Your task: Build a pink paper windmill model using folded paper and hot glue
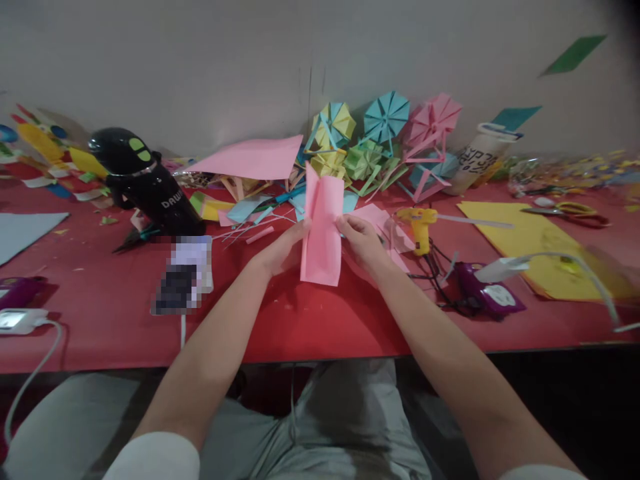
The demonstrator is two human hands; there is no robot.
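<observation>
Between my two hands, above the red table, is a folded sheet of pink paper [325, 233] held nearly upright. Its fold lines run lengthwise, and one flap stands up at the top left. My left hand [287, 248] grips the left edge, with some fingers hidden behind the paper. At the right edge, my right hand [360, 237] pinches the sheet between thumb and fingers. Pink paper scraps [377, 220] lie just behind my right hand, close to a yellow glue gun [419, 227].
Folded paper umbrellas [387, 115] line the wall. A black bottle [150, 180] stands left, behind a phone [183, 273]. On the right are yellow sheets [530, 247], scissors [570, 211] and a purple power strip [487, 291] with cables. The red table [320, 327] ends near my lap.
</observation>
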